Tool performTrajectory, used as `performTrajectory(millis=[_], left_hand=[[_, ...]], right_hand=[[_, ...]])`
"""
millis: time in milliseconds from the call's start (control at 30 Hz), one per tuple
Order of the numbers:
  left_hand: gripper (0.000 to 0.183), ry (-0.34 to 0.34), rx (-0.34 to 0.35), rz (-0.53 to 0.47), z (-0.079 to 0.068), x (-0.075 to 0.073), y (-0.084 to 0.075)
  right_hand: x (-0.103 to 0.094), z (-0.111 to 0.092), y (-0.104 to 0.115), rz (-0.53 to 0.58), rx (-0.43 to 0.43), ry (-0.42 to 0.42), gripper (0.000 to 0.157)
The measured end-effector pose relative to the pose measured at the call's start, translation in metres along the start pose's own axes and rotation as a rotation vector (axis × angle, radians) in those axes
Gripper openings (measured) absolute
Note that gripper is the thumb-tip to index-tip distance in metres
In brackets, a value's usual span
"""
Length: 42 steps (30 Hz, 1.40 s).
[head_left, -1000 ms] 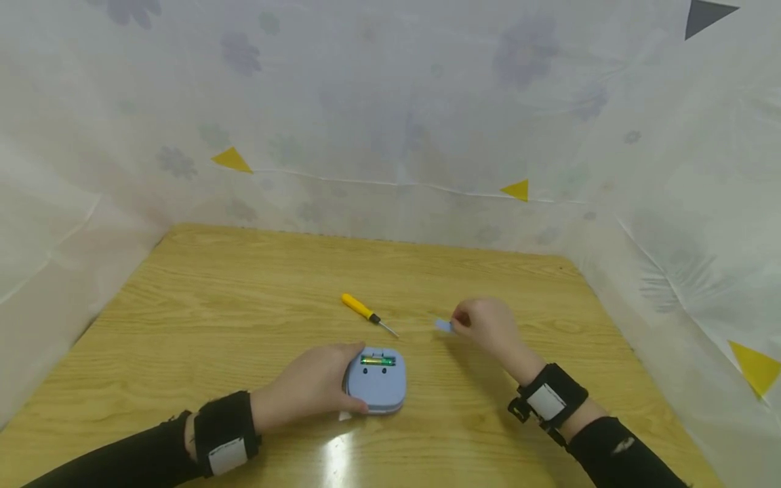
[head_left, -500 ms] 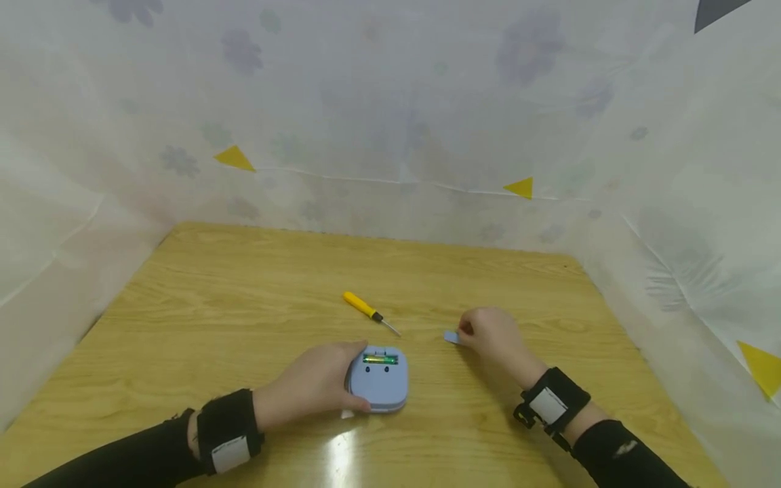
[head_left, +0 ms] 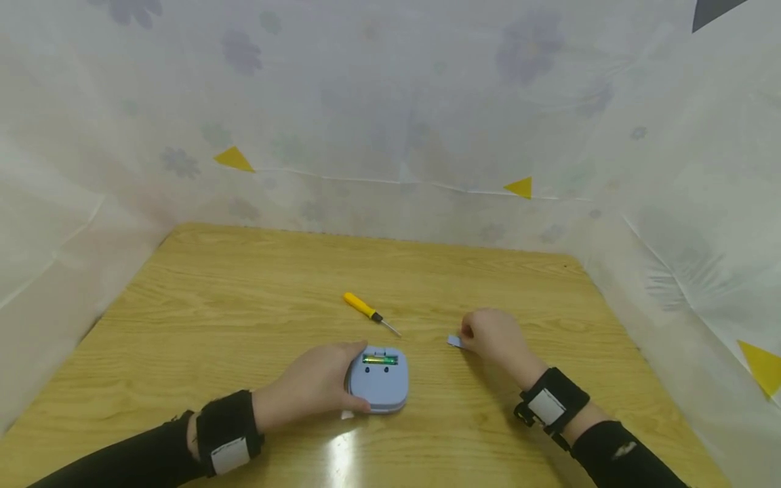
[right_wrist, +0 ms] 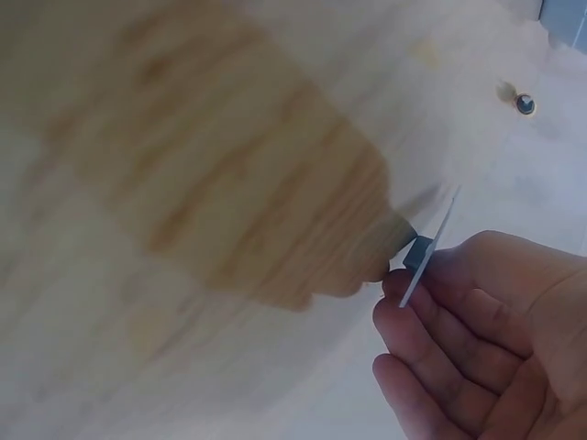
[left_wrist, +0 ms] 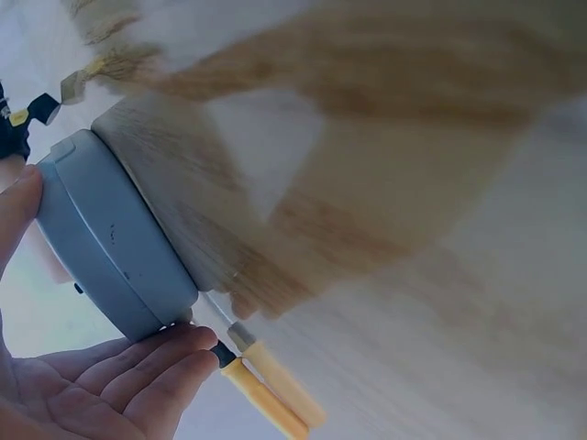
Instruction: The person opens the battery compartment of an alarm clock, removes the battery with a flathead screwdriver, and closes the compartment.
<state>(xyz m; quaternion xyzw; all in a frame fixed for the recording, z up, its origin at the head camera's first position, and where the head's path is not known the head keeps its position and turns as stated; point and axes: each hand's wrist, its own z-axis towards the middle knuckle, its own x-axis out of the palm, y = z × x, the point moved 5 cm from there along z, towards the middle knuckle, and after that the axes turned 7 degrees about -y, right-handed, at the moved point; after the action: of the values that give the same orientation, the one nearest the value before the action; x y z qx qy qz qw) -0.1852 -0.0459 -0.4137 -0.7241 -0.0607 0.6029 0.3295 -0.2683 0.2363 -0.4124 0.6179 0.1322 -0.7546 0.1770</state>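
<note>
A light blue, rounded-square device [head_left: 378, 391] lies on the wooden table, its battery compartment uncovered and a green battery [head_left: 380, 360] inside. My left hand [head_left: 314, 379] grips it from the left, thumb at the near edge and fingers at the far side. The left wrist view shows the device's blue side wall [left_wrist: 119, 234] between thumb and fingers. To the right, my right hand [head_left: 497, 337] pinches a small light blue battery cover [head_left: 454, 341] low over the table. Seen edge-on in the right wrist view, the thin cover [right_wrist: 429, 249] sits between thumb and fingertips.
A yellow-handled screwdriver [head_left: 369, 312] lies beyond the device, its tip pointing right and toward me. A small white scrap [head_left: 347, 415] shows beside my left thumb. Pale flower-patterned sheeting [head_left: 390, 122] encloses the wooden table [head_left: 256, 285] at the back and sides.
My right hand has drawn slightly back toward me and to the right, with the battery cover still pinched. The left hand and the device stay put.
</note>
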Motion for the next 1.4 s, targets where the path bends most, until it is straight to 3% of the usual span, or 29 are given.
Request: performTrajectory(millis=[700, 967, 1400], left_hand=[[0.105, -0.008, 0.003, -0.007, 0.000, -0.002, -0.001], [0.106, -0.010, -0.002, -0.005, 0.000, -0.002, -0.001], [0.106, -0.008, -0.003, 0.004, 0.000, -0.001, 0.000]], right_hand=[[-0.005, -0.001, -0.002, 0.051, 0.029, 0.002, 0.010], [-0.008, -0.002, 0.000, 0.035, -0.008, -0.009, 0.007], [-0.012, 0.003, 0.004, 0.055, -0.004, -0.015, 0.015]])
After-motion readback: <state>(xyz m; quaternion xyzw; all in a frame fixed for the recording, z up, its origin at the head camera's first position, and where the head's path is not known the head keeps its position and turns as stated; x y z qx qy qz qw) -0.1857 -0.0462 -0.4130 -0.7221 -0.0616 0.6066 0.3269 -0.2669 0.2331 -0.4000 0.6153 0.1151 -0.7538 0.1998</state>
